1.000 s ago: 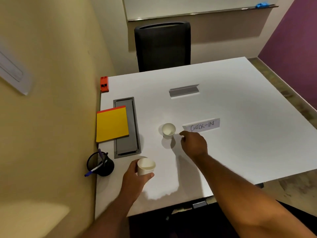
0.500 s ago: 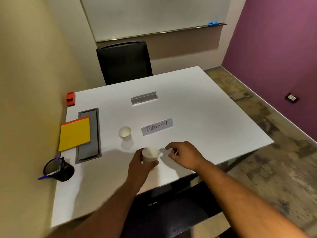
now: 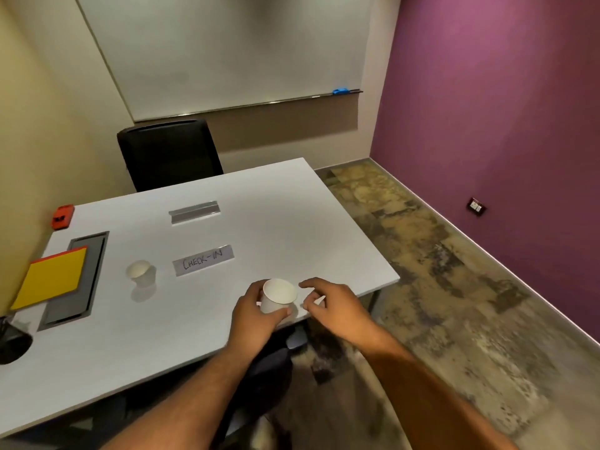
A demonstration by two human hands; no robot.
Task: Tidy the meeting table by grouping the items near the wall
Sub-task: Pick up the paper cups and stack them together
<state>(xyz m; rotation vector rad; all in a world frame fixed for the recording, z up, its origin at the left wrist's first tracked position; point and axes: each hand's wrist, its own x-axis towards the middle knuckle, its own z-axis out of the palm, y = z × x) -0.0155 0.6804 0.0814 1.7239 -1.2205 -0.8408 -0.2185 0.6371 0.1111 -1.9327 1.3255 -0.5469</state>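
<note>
Head view shows the left hand (image 3: 256, 315) with its grip closed round a white paper cup (image 3: 278, 295), held near the front edge of the tabletop (image 3: 292, 222), far from the yellow wall (image 3: 39, 125) on the left side. Right hand (image 3: 334, 303) hovers just beside the cup, fingers loosely curled and apart, with a small white sliver between its fingertips that is too small to identify; whether it is pinched cannot be told. A second paper cup (image 3: 142, 273) stands upright near the middle of the tabletop, just left of a card lettered CHECK-IN (image 3: 203, 260). A grey metal strip (image 3: 194, 212) lies further back, well apart from the wall. Already close to the wall are a yellow notepad (image 3: 53, 279) lying partly over a grey cable tray (image 3: 76, 277), a red object (image 3: 62, 216) at the back corner, and a dark pen holder (image 3: 11, 339) at the frame's left edge. Judged step: the held cup is in transit and not yet placed. Next move calls for carrying it leftward across the tabletop, keeping it upright, and setting it down beside the notepad without striking the standing cup on the way. Card, strip and second cup appear to remain for later grouping
</note>
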